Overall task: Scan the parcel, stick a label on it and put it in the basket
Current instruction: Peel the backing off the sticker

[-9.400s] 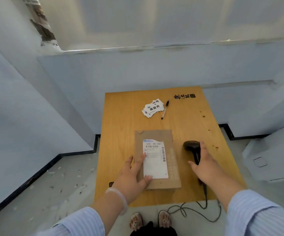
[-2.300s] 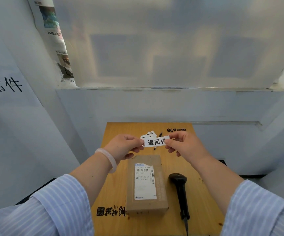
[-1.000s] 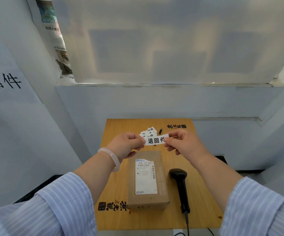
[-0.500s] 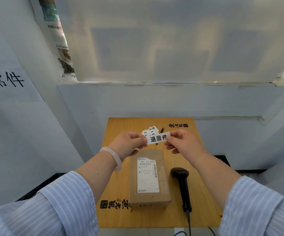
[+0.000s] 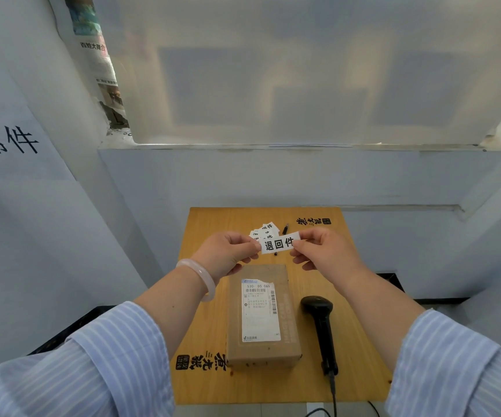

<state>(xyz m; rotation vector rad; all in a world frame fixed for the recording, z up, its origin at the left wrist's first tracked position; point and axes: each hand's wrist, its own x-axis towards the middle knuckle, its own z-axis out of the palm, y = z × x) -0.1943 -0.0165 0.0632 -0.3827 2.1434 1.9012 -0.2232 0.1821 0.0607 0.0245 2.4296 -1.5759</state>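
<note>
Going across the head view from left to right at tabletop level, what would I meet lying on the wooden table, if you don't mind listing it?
Printed characters on the table → parcel → scanner.
</note>
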